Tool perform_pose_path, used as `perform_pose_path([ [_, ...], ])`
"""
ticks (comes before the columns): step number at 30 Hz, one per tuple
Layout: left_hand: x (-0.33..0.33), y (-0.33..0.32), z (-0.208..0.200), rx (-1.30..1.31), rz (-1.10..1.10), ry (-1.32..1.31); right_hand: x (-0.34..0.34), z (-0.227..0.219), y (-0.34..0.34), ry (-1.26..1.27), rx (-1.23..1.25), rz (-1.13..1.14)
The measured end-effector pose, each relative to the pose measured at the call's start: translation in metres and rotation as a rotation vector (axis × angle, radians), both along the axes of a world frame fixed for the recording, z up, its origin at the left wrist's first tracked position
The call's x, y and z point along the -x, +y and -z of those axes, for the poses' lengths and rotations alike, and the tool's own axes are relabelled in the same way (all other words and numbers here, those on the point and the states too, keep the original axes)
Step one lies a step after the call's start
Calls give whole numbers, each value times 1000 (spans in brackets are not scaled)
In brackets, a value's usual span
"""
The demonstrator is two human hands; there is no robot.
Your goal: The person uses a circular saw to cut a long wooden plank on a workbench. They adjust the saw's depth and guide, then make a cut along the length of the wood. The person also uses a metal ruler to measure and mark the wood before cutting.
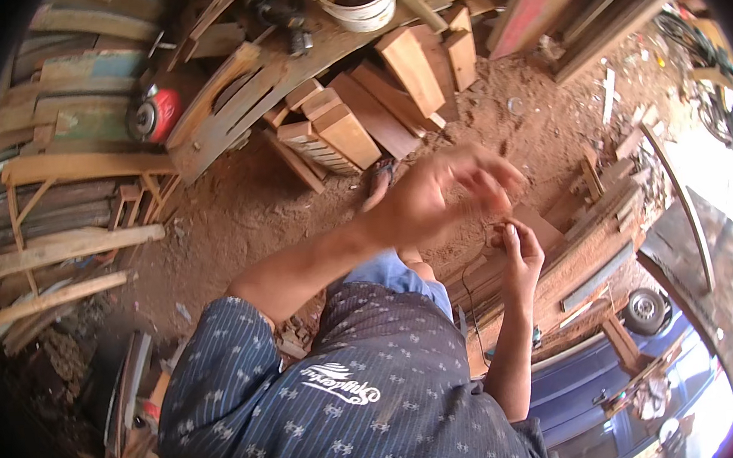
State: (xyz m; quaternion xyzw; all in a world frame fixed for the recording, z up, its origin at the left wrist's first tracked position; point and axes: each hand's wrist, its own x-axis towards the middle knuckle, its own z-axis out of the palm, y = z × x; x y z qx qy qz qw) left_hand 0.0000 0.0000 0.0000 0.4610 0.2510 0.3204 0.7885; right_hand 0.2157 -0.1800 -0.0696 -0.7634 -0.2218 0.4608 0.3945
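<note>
My left hand is raised over the dirt floor, palm partly turned up. Its fingers are blurred, bent loosely and spread apart, and no object shows in them. Just below its fingertips is my right hand, thumb and fingers pinched together. Whatever sits in that pinch is too small to name. A thin dark cord hangs beside the right hand; whether it runs into the fingers is unclear.
Cut wood blocks lie ahead by a plank bench bearing a white bucket. A red round container stands left near a wooden frame. Stacked timber and a blue vehicle are at right.
</note>
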Motion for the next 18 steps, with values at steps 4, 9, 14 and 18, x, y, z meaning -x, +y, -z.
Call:
perform_pose_path([
  [4, 50, -25, 232, -306, -125, 1059, -9, 60, -61, -42, 213, -101],
  [9, 127, -34, 399, -302, 73, 1726, -39, 132, -181, -65, 437, -125],
  [14, 136, -38, 412, -242, 143, 1756, -34, 125, -196, 77, 572, 56],
  [18, 117, -66, 385, -366, 240, 1811, -30, 125, -190, 91, 559, 100],
])
